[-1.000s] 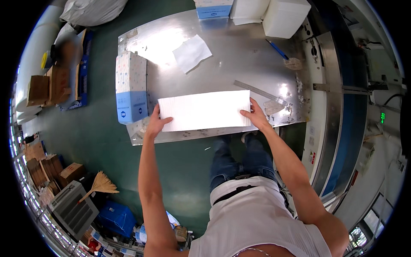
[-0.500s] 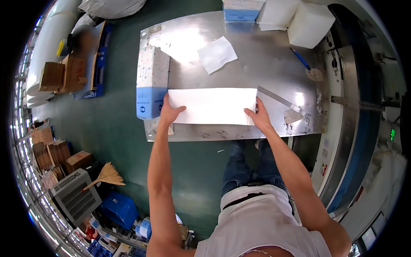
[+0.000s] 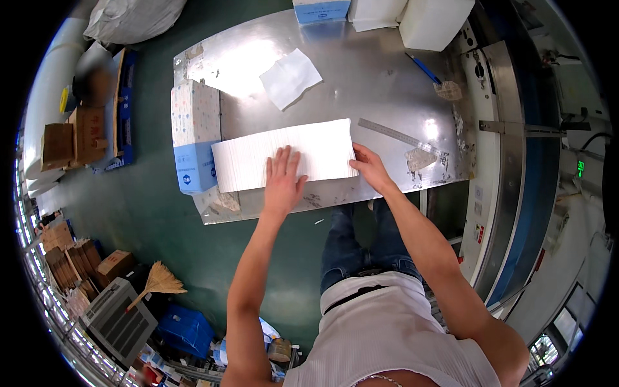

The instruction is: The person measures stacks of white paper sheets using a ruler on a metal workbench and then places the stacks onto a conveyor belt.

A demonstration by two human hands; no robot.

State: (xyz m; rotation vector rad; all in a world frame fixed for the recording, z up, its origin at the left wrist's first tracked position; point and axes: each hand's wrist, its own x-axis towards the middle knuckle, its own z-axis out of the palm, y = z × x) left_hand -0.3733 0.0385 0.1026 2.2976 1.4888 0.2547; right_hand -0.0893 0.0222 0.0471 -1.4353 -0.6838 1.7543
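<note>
So the white stack (image 3: 325, 153) of what looks like thin folded sheets lies on the near part of the counter (image 3: 351, 77), a bit skewed, its left end a little nearer than its right. Left hand (image 3: 282, 186) is palm down on top, fingers spread slightly apart and clamped on nothing; right hand (image 3: 372, 169) is at the right end, thumb and fingers up against it, though I can't tell if they're really pinching. For this sort of handling I'd press evenly with the flat left palm and use the right fingers as a soft stop, so the layers stay lined up; push too hard at one end and they'd probably fan or buckle. As for edges: there's only a narrow strip of metal between the stack and the near edge, so I wouldn't drag it toward the body. Left is tight too, with the stack's left end right by the patterned blue-and-white box (image 3: 195, 138), can't tell if they touch. The ruler (image 3: 394, 133) starts just beside the far right corner, so a slide right could snag it. Best room is straight far, up to the loose white sheet (image 3: 290, 79).
</note>
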